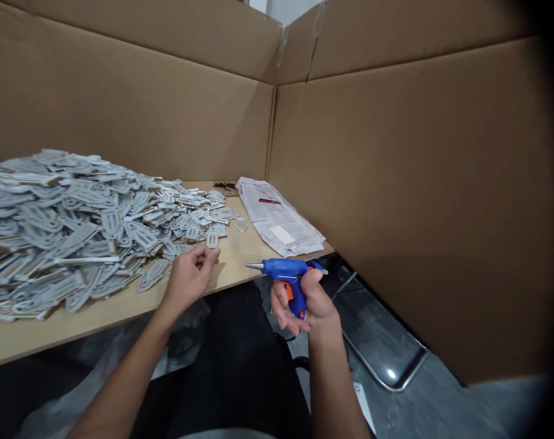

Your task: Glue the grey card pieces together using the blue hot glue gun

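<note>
The right hand is gripping a blue plastic glue gun by its handle, fingers curled closed, metal nozzle pointing left and off the table edge (likely keeping the tip clear); the left hand is pinching one flat grey piece beside the heaped pile; printed paper is lying near the cardboard wall.

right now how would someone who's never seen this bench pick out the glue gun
Start at the light wooden table walled in by cardboard, with its heap of grey flat pieces. Just off the table's near edge, the right hand holds the glue gun by its grip. It is the only bright blue thing here, with an orange trigger and a silver nozzle pointing left.
</note>
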A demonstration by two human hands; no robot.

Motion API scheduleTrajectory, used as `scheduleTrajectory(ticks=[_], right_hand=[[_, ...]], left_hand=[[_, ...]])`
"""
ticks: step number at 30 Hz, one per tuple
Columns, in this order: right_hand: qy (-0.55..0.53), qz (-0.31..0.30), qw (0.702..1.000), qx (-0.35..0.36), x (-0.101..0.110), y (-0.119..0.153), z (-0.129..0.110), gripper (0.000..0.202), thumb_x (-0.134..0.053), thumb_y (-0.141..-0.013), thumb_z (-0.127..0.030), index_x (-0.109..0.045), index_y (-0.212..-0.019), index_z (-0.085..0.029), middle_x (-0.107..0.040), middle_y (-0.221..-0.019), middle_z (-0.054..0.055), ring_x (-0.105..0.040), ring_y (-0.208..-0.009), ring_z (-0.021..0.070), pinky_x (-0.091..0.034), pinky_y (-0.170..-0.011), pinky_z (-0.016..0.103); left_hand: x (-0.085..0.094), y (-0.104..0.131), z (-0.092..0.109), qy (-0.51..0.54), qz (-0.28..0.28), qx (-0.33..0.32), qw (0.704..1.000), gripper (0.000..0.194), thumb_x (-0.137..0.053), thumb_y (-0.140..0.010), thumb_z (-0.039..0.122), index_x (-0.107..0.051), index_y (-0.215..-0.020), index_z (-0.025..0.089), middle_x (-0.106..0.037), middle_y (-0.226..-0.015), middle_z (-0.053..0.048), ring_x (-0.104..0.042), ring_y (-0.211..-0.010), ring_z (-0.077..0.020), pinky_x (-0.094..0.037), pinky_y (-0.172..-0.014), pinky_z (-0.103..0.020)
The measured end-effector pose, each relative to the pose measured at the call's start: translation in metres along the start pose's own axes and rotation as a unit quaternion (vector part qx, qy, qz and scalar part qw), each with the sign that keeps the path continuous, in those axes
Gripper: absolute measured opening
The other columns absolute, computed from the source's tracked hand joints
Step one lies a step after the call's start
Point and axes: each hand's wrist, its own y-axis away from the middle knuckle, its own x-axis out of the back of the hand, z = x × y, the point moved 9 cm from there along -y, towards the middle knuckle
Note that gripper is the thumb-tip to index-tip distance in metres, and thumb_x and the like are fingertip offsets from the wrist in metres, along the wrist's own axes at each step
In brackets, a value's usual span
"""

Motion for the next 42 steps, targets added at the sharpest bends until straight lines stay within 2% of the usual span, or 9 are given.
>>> scheduleTrajectory(ticks=[3, 6, 12, 19, 25, 29, 34, 38, 42], right_hand=[[-0.041, -0.036, 0.998, 0.016, -0.008, -0.003, -0.001, 0.077, -0.050, -0.083, -0.095, -0.051, -0.078, -0.018, -0.067, -0.065, 0.005, -0.048, -0.030, 0.0082, -0.028, -0.024, 0.013], [-0.057, -0.047, 0.997, 0.011, -0.012, -0.005, -0.003, 0.076, -0.050, -0.084, -0.094, -0.051, -0.078, -0.018, -0.066, -0.065, 0.005, -0.048, -0.031, 0.0080, -0.027, -0.023, 0.012], [-0.064, -0.028, 0.998, 0.002, -0.014, -0.008, -0.002, 0.076, -0.053, -0.083, -0.093, -0.051, -0.077, -0.017, -0.067, -0.064, 0.004, -0.047, -0.030, 0.0075, -0.028, -0.023, 0.012], [-0.101, -0.033, 0.994, 0.010, -0.016, -0.014, -0.005, 0.070, -0.043, -0.095, -0.086, -0.049, -0.078, -0.018, -0.066, -0.067, 0.003, -0.043, -0.030, 0.0056, -0.028, -0.024, 0.012], [-0.121, 0.002, 0.993, -0.007, -0.009, -0.016, -0.003, 0.067, -0.047, -0.096, -0.084, -0.050, -0.080, -0.018, -0.066, -0.068, 0.002, -0.040, -0.029, 0.0048, -0.029, -0.023, 0.011], [-0.156, 0.024, 0.987, 0.006, 0.000, -0.012, -0.005, 0.065, -0.049, -0.098, -0.079, -0.049, -0.078, -0.018, -0.064, -0.067, 0.001, -0.032, -0.028, 0.0016, -0.028, -0.025, 0.009], [-0.202, 0.024, 0.979, 0.019, 0.002, -0.010, -0.010, 0.065, -0.045, -0.101, -0.078, -0.045, -0.074, -0.018, -0.058, -0.063, -0.003, -0.023, -0.027, 0.0000, -0.024, -0.024, 0.008], [-0.200, 0.024, 0.979, 0.020, 0.001, -0.007, -0.010, 0.066, -0.043, -0.101, -0.079, -0.048, -0.077, -0.018, -0.058, -0.065, -0.002, -0.025, -0.028, 0.0002, -0.024, -0.024, 0.008], [-0.167, 0.036, 0.985, 0.020, 0.000, -0.004, -0.005, 0.067, -0.049, -0.097, -0.080, -0.052, -0.079, -0.016, -0.061, -0.073, 0.000, -0.035, -0.032, 0.0009, -0.029, -0.026, 0.009]], left_hand=[[-0.004, 0.002, -0.005, 0.009, -0.039, 0.020, 0.999, 0.046, -0.049, -0.098, 0.051, -0.049, -0.064, 0.021, -0.043, -0.055, 0.004, -0.042, -0.054, -0.0134, -0.031, -0.054, -0.027], [-0.013, 0.003, -0.005, 0.022, -0.089, 0.021, 0.996, 0.047, -0.046, -0.099, 0.051, -0.039, -0.062, 0.022, -0.034, -0.055, 0.005, -0.035, -0.053, -0.0131, -0.027, -0.054, -0.028], [-0.016, 0.004, -0.007, 0.017, -0.097, 0.024, 0.995, 0.047, -0.044, -0.099, 0.052, -0.035, -0.064, 0.022, -0.028, -0.060, 0.005, -0.032, -0.058, -0.0131, -0.025, -0.057, -0.029], [-0.020, 0.005, -0.010, 0.018, -0.106, 0.019, 0.994, 0.046, -0.044, -0.099, 0.052, -0.038, -0.065, 0.022, -0.029, -0.062, 0.004, -0.033, -0.059, -0.0133, -0.025, -0.058, -0.029], [-0.019, 0.006, -0.010, 0.022, -0.110, 0.024, 0.993, 0.046, -0.044, -0.100, 0.050, -0.037, -0.064, 0.022, -0.030, -0.059, 0.004, -0.032, -0.057, -0.0135, -0.024, -0.057, -0.030], [-0.020, 0.006, -0.010, 0.020, -0.116, 0.027, 0.993, 0.046, -0.044, -0.100, 0.050, -0.036, -0.065, 0.022, -0.029, -0.061, 0.005, -0.031, -0.058, -0.0132, -0.024, -0.058, -0.030], [-0.020, 0.006, -0.010, 0.024, -0.124, 0.025, 0.992, 0.044, -0.044, -0.100, 0.050, -0.036, -0.066, 0.022, -0.029, -0.062, 0.005, -0.032, -0.058, -0.0131, -0.026, -0.058, -0.029], [-0.019, 0.006, -0.010, 0.022, -0.118, 0.024, 0.992, 0.045, -0.044, -0.101, 0.049, -0.038, -0.066, 0.022, -0.030, -0.060, 0.005, -0.033, -0.057, -0.0130, -0.027, -0.058, -0.029], [-0.021, 0.006, -0.009, 0.021, -0.122, 0.022, 0.992, 0.045, -0.044, -0.101, 0.048, -0.042, -0.065, 0.021, -0.036, -0.058, 0.005, -0.036, -0.055, -0.0125, -0.028, -0.056, -0.028]])
